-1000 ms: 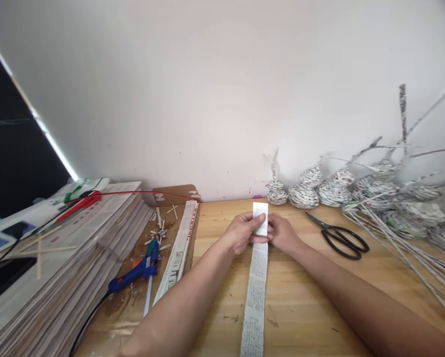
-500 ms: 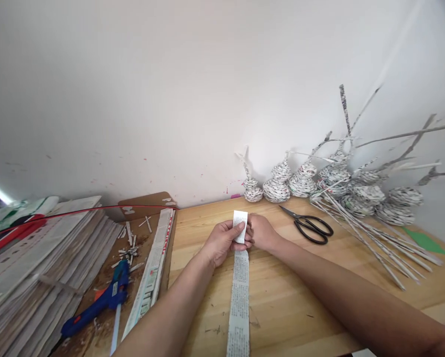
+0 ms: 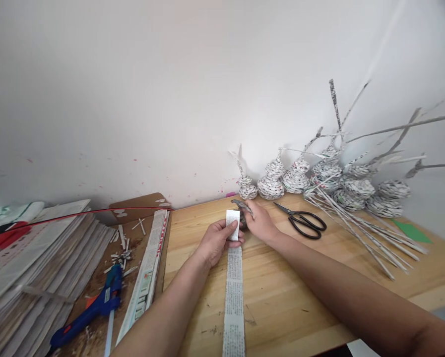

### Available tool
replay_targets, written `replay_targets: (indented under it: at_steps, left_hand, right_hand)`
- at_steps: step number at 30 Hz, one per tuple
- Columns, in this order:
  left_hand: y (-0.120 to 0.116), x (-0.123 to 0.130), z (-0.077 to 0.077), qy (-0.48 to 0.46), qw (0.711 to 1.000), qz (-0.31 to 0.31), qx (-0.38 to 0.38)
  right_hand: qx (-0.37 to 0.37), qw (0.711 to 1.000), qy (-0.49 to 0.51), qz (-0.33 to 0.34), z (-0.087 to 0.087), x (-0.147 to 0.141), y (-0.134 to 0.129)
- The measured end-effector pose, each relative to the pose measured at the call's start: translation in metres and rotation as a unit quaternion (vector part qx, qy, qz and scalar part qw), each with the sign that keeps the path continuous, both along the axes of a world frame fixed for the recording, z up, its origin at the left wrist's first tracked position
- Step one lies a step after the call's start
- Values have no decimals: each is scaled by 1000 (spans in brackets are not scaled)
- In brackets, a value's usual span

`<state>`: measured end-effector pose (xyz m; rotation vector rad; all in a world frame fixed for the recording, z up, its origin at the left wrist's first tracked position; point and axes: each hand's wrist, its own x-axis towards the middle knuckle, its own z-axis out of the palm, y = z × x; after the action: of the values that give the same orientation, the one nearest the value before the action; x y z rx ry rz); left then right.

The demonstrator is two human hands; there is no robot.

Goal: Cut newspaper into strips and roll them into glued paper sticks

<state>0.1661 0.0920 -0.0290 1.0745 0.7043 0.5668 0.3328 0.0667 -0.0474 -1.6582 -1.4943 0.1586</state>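
Note:
A long printed newspaper strip (image 3: 234, 302) runs from the front edge of the wooden table (image 3: 274, 297) up to my left hand (image 3: 218, 240). My left hand is closed on the strip, thumb pressing its folded upper end. Just right of it, my right hand (image 3: 260, 222) grips a grey, twisted-looking paper piece (image 3: 241, 204), whose tip sticks out to the left above the fingers. The lower part of that piece is hidden between the hands.
Black-handled scissors (image 3: 304, 222) lie at the right. Behind them stand several woven newspaper gourds (image 3: 270, 186), with rolled paper sticks (image 3: 363, 233) fanned in front. Leftward are a blue glue gun (image 3: 106, 297), folded newspaper strips (image 3: 148, 272) and a newspaper stack (image 3: 73, 248).
My right hand has opened away from the left a little, and the grey twisted piece now shows in it. The whole view has shifted slightly.

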Motion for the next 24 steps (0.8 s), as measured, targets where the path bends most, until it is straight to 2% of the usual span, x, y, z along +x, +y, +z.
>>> replay_targets:
  at_steps: [8,20,24]
  left_hand:
    - [4,-1,-6,7,1000,-9,21]
    - [2,-2,-3,-9,1000,-14,9]
    - [2,-2,-6,-16,1000,-2,6]
  right_hand:
    - [14,998,42,37,-4,1,2]
    - [-27,995,88,31,3,-7,-6]
    - [-23,995,81,55,4,-7,-11]
